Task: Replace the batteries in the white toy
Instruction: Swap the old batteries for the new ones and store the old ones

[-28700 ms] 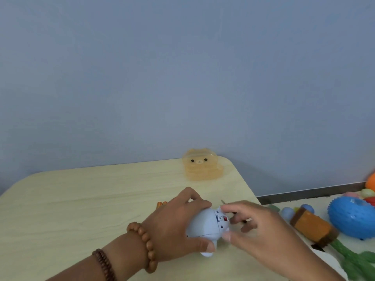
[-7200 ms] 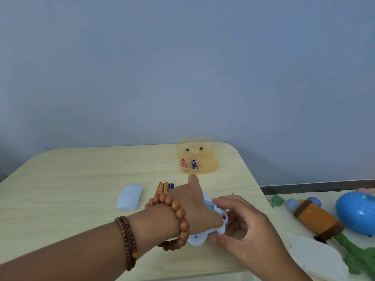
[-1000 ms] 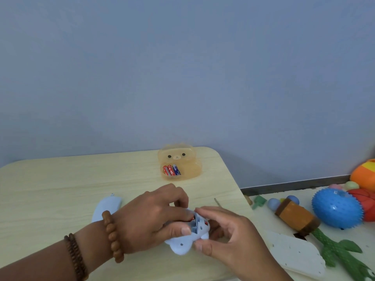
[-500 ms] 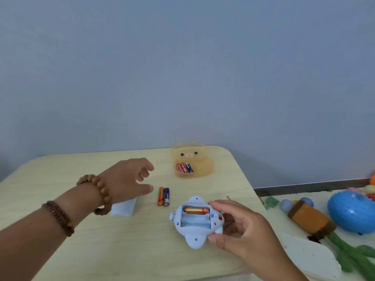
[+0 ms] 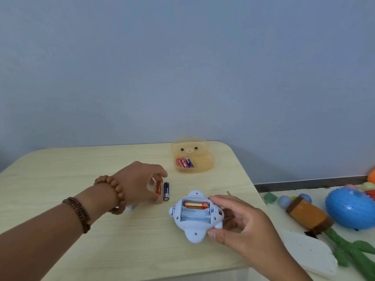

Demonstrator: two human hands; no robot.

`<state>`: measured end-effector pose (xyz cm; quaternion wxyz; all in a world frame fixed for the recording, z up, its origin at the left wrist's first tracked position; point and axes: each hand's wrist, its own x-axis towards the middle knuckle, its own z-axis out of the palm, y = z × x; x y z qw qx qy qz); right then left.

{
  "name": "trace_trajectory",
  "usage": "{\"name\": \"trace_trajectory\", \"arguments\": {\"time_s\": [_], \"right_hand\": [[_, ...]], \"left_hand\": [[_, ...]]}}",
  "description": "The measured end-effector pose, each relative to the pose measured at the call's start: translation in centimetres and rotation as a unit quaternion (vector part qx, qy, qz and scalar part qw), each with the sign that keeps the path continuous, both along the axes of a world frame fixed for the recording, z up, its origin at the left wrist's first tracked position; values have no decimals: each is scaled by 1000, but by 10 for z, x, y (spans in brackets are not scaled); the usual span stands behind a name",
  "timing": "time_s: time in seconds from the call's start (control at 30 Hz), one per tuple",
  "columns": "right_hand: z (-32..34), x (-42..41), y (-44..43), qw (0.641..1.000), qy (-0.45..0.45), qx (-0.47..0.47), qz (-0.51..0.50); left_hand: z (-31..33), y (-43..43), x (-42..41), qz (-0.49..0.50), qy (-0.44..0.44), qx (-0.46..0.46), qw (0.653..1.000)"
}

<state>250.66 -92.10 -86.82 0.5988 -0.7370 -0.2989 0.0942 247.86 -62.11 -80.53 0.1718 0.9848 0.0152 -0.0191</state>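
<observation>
The white toy (image 5: 193,225) lies belly-up near the table's front right, its battery compartment uncovered. One orange battery (image 5: 196,204) sits in the top slot; the lower slots are bare. My right hand (image 5: 241,226) grips the toy's right side. My left hand (image 5: 138,182) is down on the table left of the toy, thumb and fingers pinched on a loose orange battery (image 5: 158,188). A blue battery (image 5: 166,191) lies beside it, untouched. A sliver of the white cover (image 5: 128,208) shows under my left wrist.
A translucent orange bear-shaped box (image 5: 199,159) at the table's back holds three batteries (image 5: 184,162). A thin metal tool (image 5: 229,193) lies right of the toy. Off the table's right edge are a blue spiky ball (image 5: 349,207), a brown block toy (image 5: 306,216) and a white sheet (image 5: 308,252).
My left hand left the toy, swung out to the left and came down onto the loose orange battery. My right hand kept hold of the toy, whose compartment now faces up.
</observation>
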Motion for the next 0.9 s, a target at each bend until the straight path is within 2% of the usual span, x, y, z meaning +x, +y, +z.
{"name": "trace_trajectory", "arguments": {"time_s": [0.13, 0.2, 0.3, 0.37, 0.53, 0.67, 0.9], "right_hand": [[0, 0, 0, 1000, 1, -5, 1], [-1, 0, 0, 1000, 2, -3, -1], [-1, 0, -1, 1000, 0, -5, -1], [-1, 1, -1, 1000, -1, -4, 1], [0, 0, -2, 1000, -1, -5, 0], [1, 1, -2, 1000, -5, -11, 6], [1, 2, -2, 1000, -6, -14, 4]], "left_hand": [[23, 0, -5, 33, -36, -12, 999], [37, -5, -9, 37, -58, -67, 995], [52, -23, -14, 2, -36, -177, 983], [53, -39, -17, -31, -29, -201, 979], [42, -61, -16, -152, -56, -94, 982], [49, -66, -16, -174, -87, -53, 979], [41, -73, -16, -204, -43, 17, 978]]}}
